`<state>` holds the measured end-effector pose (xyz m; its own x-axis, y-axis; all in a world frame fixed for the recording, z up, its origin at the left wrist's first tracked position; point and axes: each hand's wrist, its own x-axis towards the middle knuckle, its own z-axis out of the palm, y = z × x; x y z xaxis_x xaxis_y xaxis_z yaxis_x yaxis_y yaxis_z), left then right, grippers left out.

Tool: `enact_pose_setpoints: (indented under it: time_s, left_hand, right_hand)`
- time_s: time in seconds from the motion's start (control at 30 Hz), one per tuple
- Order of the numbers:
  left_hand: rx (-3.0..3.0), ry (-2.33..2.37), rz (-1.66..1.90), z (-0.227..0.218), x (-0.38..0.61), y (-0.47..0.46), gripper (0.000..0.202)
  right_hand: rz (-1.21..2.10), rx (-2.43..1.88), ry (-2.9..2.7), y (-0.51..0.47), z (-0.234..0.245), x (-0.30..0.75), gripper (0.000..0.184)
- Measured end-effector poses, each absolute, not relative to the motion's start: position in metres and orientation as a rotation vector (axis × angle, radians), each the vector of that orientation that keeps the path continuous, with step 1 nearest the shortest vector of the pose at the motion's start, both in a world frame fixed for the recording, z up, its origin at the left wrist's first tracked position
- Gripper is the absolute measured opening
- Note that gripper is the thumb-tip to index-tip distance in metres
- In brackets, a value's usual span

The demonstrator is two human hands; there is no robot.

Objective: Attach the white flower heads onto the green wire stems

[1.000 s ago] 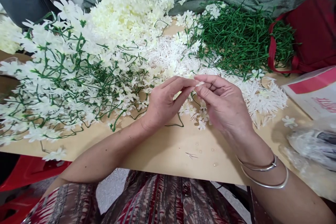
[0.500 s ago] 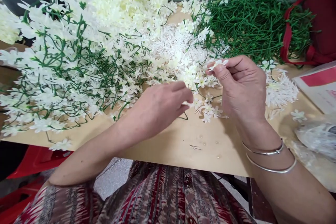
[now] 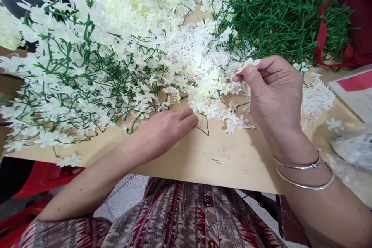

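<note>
My right hand (image 3: 276,97) is raised over the table at right. Its thumb and forefinger pinch a white artificial flower (image 3: 247,65), whose petals show above the thumb. Lower and to the left, my left hand (image 3: 171,126) is closed near the tabletop, its fingertips together at the end of a thin green plastic stem (image 3: 207,127). The fingers partly hide that end. Between the hands lie loose white flower heads (image 3: 231,118). Left of them spreads a big pile of white flowers on green stems (image 3: 87,69).
Bare green stems (image 3: 276,27) are heaped at back right, beside a red bag strap (image 3: 319,38). White stamens (image 3: 197,48) lie mid-table, with another bunch (image 3: 318,95) at right. A box (image 3: 354,89) and clear plastic bags (image 3: 353,147) stand at the right edge.
My left hand has moved left and down, away from my right hand, to the green stem on the table. My right hand still holds the flower, slightly higher and further right.
</note>
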<state>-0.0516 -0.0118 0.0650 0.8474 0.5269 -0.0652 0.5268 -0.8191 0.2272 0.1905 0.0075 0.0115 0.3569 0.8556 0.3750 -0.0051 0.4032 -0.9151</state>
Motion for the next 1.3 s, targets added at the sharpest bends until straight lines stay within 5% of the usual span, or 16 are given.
enact_pose_setpoints:
  time_s: [0.33,0.57,0.73,1.0,1.17,1.3]
  left_hand:
    - [2.398,0.976,1.11,0.08,-0.047,0.013,0.006]
    - [1.589,1.001,1.118,0.066,-0.032,0.01,0.007]
    - [1.328,0.83,1.158,0.063,-0.031,0.011,0.01]
    - [1.296,0.662,0.82,0.079,-0.004,-0.03,0.006]
    - [1.289,0.694,0.963,0.037,0.014,-0.024,0.015]
    - [1.289,0.781,0.947,0.008,0.013,-0.007,0.022]
  right_hand:
    - [0.959,-1.01,-0.975,0.008,0.022,0.189,0.027]
    - [1.458,-1.159,-1.512,-0.049,0.062,0.186,0.011]
    - [2.016,-0.974,-1.695,-0.117,0.039,0.167,0.009]
    - [1.484,-0.91,-1.524,-0.081,-0.006,0.195,0.006]
    - [1.176,-1.129,-1.201,-0.041,-0.004,0.217,0.016]
    - [1.235,-0.951,-0.901,-0.043,0.009,0.214,0.014]
